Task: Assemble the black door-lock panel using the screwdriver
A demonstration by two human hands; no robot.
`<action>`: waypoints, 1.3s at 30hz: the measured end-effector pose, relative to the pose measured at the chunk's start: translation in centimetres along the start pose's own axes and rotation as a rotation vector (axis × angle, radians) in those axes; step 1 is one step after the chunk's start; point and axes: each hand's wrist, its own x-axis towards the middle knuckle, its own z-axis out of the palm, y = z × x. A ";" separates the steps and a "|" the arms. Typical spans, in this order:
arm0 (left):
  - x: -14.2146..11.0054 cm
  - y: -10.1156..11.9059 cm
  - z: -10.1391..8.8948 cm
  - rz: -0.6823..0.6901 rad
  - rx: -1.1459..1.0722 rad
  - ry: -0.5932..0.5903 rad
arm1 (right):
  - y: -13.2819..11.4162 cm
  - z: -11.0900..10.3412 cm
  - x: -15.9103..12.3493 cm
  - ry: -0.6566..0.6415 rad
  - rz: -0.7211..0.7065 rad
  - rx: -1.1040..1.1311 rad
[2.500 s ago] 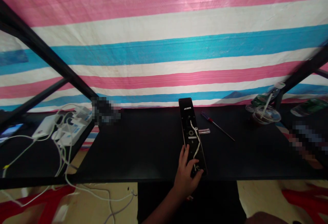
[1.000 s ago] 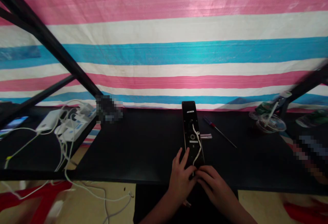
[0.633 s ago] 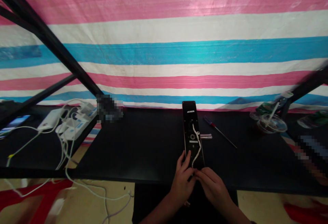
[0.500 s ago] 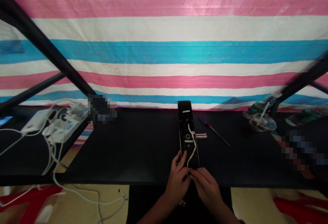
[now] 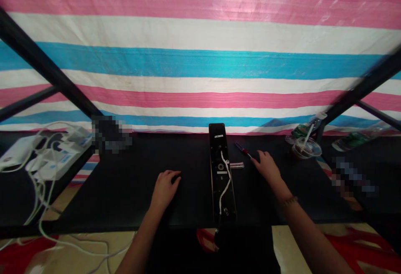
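Observation:
A long black panel (image 5: pixel 222 169) with a white cable (image 5: pixel 224 182) along it lies lengthwise on the black table (image 5: pixel 131 190). My left hand (image 5: pixel 165 186) rests on the table left of the panel, fingers curled down, holding nothing visible. My right hand (image 5: pixel 266 166) lies right of the panel, over the shaft of a screwdriver with a red-and-blue handle (image 5: pixel 242 149). Its fingers are loosely bent, and whether they grip the shaft is hidden. A small clear piece (image 5: pixel 237 165) lies between the panel and my right hand.
A power strip with white chargers and cables (image 5: pixel 46 157) sits at the left. A plastic cup with a straw (image 5: pixel 305 148) and green bottles (image 5: pixel 351 140) stand at the right. A striped tarp (image 5: pixel 200 57) hangs behind, with black frame bars (image 5: pixel 46 73) crossing it.
Both hands have left the near end of the panel. The left moved out to the left onto the table, the right moved up and right to the screwdriver.

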 end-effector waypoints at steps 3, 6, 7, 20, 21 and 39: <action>0.2 0.0 0.3 0.007 0.035 -0.020 | -0.3 0.3 1.8 -0.109 -0.001 0.032; 0.2 0.2 0.3 0.006 0.043 -0.036 | -0.5 0.5 2.4 -0.144 -0.004 0.077; 0.3 0.3 0.3 0.010 0.048 -0.044 | -0.5 0.4 2.5 -0.156 -0.003 0.098; 0.6 1.0 0.2 -0.007 -0.016 -0.010 | -3.1 -3.4 -9.5 -0.067 0.117 1.385; 0.5 1.4 -0.2 -0.027 -0.087 0.014 | -3.9 -3.6 -11.0 -0.015 0.141 1.505; -6.6 15.1 -0.7 -0.637 -1.746 -0.019 | -11.4 -5.1 -20.1 0.128 -0.169 1.606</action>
